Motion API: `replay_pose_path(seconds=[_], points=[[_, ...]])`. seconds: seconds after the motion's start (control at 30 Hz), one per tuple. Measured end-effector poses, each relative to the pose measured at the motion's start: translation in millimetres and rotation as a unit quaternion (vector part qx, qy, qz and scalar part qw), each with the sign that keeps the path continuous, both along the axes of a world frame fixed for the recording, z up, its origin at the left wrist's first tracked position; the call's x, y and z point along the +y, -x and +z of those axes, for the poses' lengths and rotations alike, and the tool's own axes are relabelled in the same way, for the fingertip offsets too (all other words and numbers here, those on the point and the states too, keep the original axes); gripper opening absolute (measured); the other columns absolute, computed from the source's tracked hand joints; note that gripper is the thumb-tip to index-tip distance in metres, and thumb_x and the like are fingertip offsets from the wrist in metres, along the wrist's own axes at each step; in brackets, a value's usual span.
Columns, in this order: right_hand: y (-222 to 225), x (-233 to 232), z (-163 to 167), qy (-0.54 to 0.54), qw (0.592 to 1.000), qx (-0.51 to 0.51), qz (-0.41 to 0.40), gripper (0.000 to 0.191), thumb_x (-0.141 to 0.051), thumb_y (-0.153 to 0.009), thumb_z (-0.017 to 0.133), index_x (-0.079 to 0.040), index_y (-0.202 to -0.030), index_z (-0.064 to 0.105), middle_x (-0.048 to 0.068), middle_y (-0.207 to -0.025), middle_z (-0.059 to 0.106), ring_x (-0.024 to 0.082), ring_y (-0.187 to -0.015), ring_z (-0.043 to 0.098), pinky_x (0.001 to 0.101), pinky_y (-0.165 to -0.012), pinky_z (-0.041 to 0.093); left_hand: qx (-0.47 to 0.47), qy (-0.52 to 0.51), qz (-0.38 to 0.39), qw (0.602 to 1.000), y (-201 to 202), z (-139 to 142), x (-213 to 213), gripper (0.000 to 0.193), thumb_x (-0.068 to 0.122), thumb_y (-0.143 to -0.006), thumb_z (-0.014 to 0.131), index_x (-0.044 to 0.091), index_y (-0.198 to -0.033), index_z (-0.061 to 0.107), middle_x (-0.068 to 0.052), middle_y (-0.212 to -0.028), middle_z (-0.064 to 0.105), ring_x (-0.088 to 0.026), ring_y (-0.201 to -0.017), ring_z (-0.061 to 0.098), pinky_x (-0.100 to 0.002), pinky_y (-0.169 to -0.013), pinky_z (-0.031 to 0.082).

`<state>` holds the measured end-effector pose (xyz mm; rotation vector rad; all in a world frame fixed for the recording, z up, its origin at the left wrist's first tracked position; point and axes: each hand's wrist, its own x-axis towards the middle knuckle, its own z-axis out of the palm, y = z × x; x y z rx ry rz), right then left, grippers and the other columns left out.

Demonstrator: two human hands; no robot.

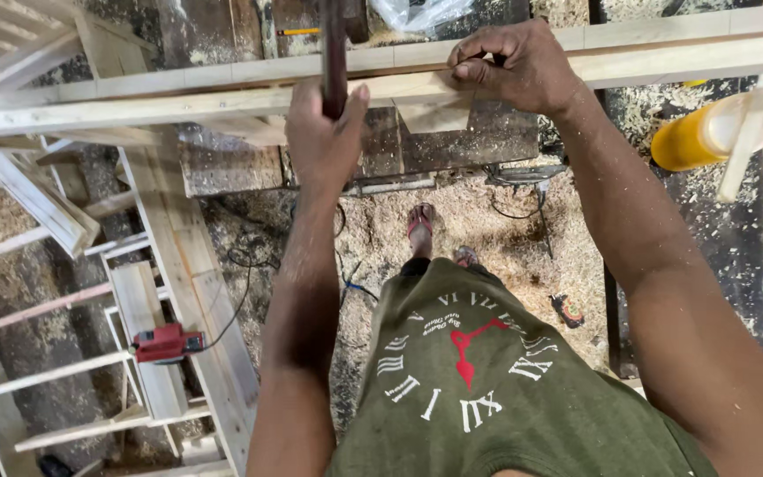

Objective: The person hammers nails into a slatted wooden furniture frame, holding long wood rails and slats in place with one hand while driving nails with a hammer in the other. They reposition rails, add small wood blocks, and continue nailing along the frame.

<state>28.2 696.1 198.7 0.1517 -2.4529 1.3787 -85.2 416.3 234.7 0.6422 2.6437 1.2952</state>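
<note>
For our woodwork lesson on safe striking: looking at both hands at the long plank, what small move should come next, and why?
Probably a short, light tap. The left hand grips a dark hammer handle raised upright, while the right hand pinches something too small to see against the plank. Fingers sit close, so gentleness seems wise.

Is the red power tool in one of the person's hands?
No, the red power tool lies on the wooden frames below, away from the left hand and the right hand.
</note>
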Motion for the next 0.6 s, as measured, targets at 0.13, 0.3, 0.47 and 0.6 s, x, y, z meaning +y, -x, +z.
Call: replay_pose_path(seconds=[0.13, 0.3, 0.47, 0.6], points=[[1.8, -2.1, 0.7, -0.027, 1.0, 0.009, -0.007, 0.008, -0.018, -0.104, 0.078, -0.011, -0.108, 0.078, 0.004, -0.104, 0.078, 0.012, -0.091, 0.075, 0.0282, -0.081, 0.064, -0.098, -0.093, -0.066, 0.989, -44.5, 8.1, -39.2, 0.034, 0.043, -0.105, 0.056, 0.012, -0.095, 0.062, 0.004, -0.066, 0.059, -0.007, -0.053, 0.059, -0.025, -0.048, 0.052], [3.2, -5.2, 2.2, 0.005, 0.999, -0.025, -0.02, 0.007, -0.016, -0.105, 0.078, -0.01, -0.109, 0.078, 0.004, -0.106, 0.078, 0.011, -0.089, 0.074, 0.0273, -0.077, 0.063, -0.293, -0.051, 0.03, 0.954, -107.8, -7.7, -71.6, 0.036, 0.045, -0.097, 0.059, 0.009, -0.1, 0.06, 0.004, -0.066, 0.056, -0.008, -0.053, 0.056, -0.027, -0.044, 0.051], [3.4, -5.0, -2.5, 0.005, 0.999, 0.03, 0.012, 0.008, -0.011, -0.107, 0.078, -0.007, -0.115, 0.078, 0.006, -0.108, 0.078, 0.012, -0.095, 0.073, 0.0286, -0.083, 0.061, -0.329, 0.082, 0.012, 0.941, -136.3, -31.2, -83.9, 0.046, 0.048, -0.099, 0.055, 0.004, -0.107, 0.063, -0.001, -0.069, 0.06, -0.011, -0.058, 0.062, -0.03, -0.049, 0.055], [5.4, -3.1, -10.1, 0.036, 0.998, 0.038, 0.028, 0.008, -0.01, -0.111, 0.078, -0.006, -0.118, 0.077, 0.007, -0.109, 0.077, 0.013, -0.098, 0.071, 0.0288, -0.085, 0.06, -0.293, 0.102, -0.007, 0.951, -144.9, -38.6, -83.1, 0.051, 0.049, -0.099, 0.055, 0.003, -0.119, 0.063, -0.006, -0.074, 0.067, -0.014, -0.064, 0.068, -0.031, -0.055, 0.057]])
